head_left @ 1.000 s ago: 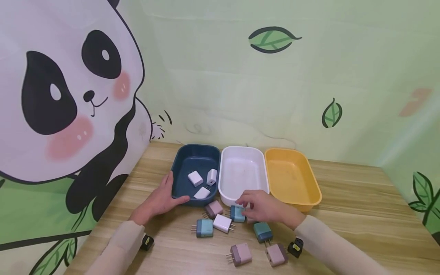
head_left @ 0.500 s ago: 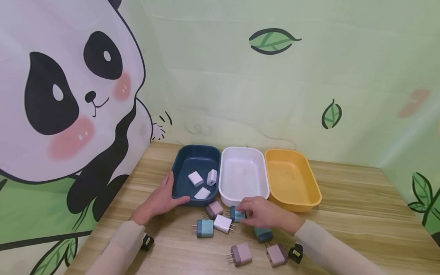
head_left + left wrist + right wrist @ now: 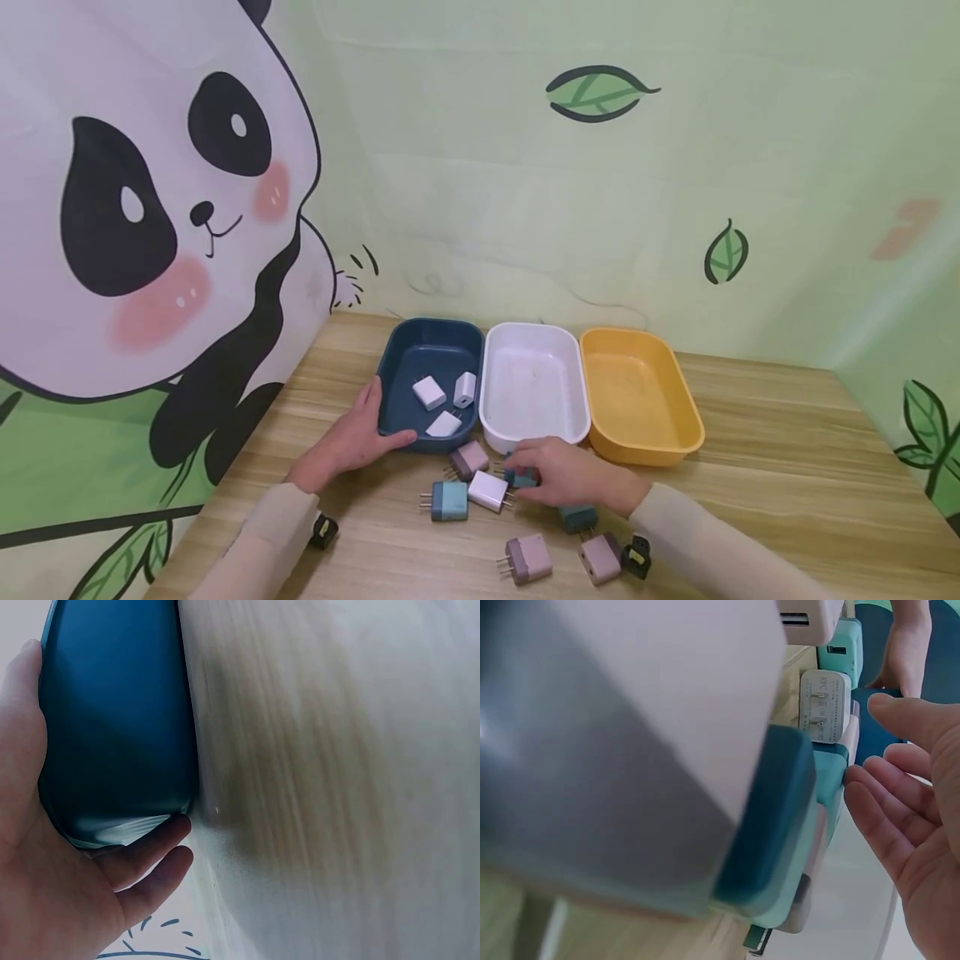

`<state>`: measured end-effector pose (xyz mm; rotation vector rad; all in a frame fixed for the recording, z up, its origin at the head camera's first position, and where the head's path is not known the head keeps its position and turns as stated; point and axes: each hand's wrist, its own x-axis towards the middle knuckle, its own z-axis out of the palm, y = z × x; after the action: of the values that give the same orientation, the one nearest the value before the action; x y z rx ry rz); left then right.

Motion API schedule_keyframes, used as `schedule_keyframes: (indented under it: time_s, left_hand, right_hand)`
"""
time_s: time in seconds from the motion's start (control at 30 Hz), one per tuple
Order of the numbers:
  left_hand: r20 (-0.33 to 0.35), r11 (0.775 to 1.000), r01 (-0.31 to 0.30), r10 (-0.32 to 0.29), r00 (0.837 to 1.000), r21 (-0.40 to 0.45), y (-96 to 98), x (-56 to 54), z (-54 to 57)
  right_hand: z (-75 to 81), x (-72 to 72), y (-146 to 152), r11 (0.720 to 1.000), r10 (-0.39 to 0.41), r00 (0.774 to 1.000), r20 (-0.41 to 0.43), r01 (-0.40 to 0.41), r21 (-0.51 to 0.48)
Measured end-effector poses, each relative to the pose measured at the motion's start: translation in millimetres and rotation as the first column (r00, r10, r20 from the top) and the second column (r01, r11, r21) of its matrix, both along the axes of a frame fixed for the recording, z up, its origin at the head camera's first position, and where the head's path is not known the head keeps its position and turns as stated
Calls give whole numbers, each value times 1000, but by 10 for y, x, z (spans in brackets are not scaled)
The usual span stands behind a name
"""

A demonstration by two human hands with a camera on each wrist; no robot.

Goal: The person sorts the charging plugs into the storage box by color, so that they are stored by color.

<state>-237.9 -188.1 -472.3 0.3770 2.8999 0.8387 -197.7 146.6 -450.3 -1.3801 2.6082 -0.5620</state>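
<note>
Left hand (image 3: pixel 348 433) rests against the near left corner of the dark blue tray (image 3: pixel 427 354), thumb at the front rim and fingers along the outer side. In the left wrist view, extended fingers lie along the wall of the blue tray (image 3: pixel 120 712). Three white charger plugs (image 3: pixel 429 392) lie inside it. My right hand (image 3: pixel 573 475) is at a teal charger plug (image 3: pixel 522 478), thumb and fingertips on either side of it and partly covering it. In the right wrist view, thumb and fingers (image 3: pixel 877 814) stand apart, fingertips close to the teal plug (image 3: pixel 831 776).
A white tray (image 3: pixel 532 367) and a yellow tray (image 3: pixel 637 392) stand right of the blue one. Near the right hand lie a white plug (image 3: pixel 489 492), teal plugs (image 3: pixel 450 501) and several pink plugs (image 3: pixel 528 558) on the wooden table (image 3: pixel 765 467). A panda-printed backdrop (image 3: pixel 450 167) stands behind.
My right hand has come down and slightly toward me, its fingers now round the sides of the teal plug, which is more covered. My left hand stays at the blue tray.
</note>
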Motion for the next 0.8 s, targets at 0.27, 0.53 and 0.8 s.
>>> schedule_keyframes:
  time_s: [0.27, 0.53, 0.8]
  left_hand:
    - [8, 1000, -6, 6, 1000, -4, -1, 13, 33]
    - [9, 1000, -10, 10, 1000, -1, 7, 3, -5]
    - [9, 1000, -14, 14, 1000, -4, 5, 0, -11]
  right_hand:
    - [14, -31, -81, 998, 19, 1000, 1, -19, 56]
    - [30, -45, -196, 997, 64, 998, -22, -62, 53]
    - [13, -49, -301, 991, 63, 998, -24, -60, 117]
